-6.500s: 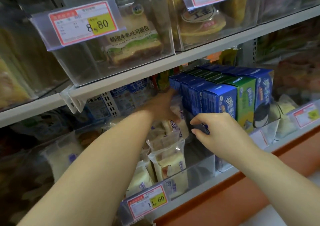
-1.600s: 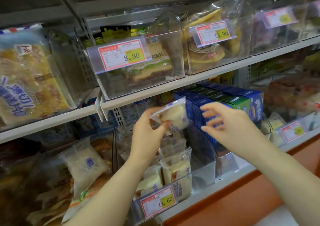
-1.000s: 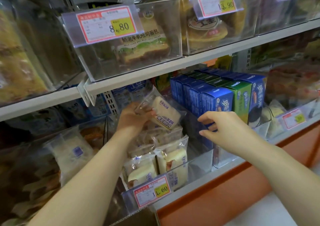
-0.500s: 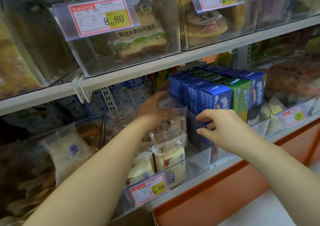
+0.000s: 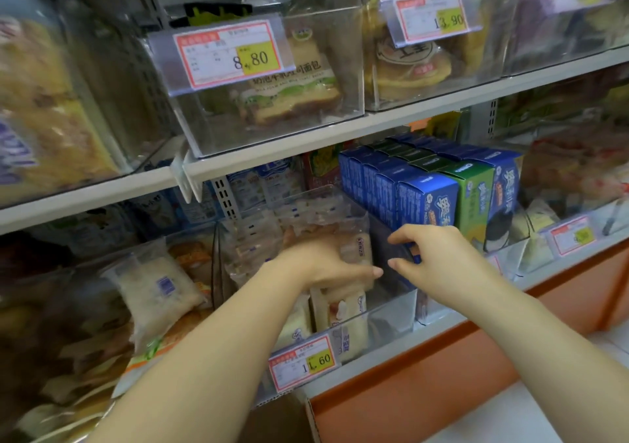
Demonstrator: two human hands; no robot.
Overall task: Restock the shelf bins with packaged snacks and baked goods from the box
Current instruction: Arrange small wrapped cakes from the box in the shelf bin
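The left hand [image 5: 316,262] lies stretched flat on the clear-wrapped pale cake packets [image 5: 343,313] inside the clear plastic bin [image 5: 391,322]; they stand upright directly under its palm. At the bin's right wall, the right hand [image 5: 439,259] hangs half-curled; whether it pinches anything I cannot tell.

The wrapped bun once held up has been set into the clear bin [image 5: 391,320]; the left hand [image 5: 316,265] has been lowered onto the packets [image 5: 345,310] there, and the right hand [image 5: 439,259] brought nearer to it.
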